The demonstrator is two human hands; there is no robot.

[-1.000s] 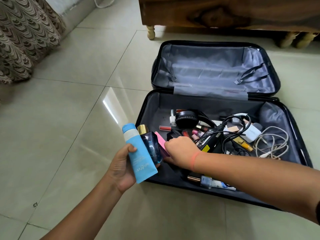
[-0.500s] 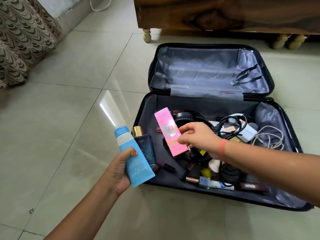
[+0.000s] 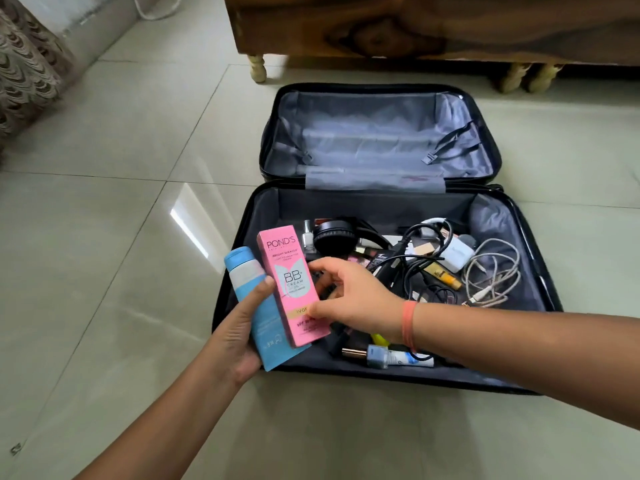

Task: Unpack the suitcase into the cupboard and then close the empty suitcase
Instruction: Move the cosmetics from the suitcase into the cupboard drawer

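Note:
The black suitcase (image 3: 239, 258) lies open on the floor, its far half empty. Its near half holds black headphones (image 3: 334, 237), tangled cables (image 3: 491, 271), a white charger (image 3: 457, 252) and several small cosmetics. My left hand (image 3: 239, 334) grips a blue tube (image 3: 247, 275) over the suitcase's left rim. My right hand (image 3: 353, 299) holds a pink BB cream box (image 3: 287, 271) upright against the blue tube. The perfume bottle that the left hand held a moment ago is hidden behind the box.
A wooden piece of furniture on turned legs (image 3: 415, 26) stands just behind the suitcase. A patterned curtain (image 3: 24, 71) hangs at the far left. Glossy tiled floor (image 3: 104, 237) surrounds the suitcase.
My right hand lifted the pink box out of the suitcase and carried it left until it rests against the blue tube in my left hand.

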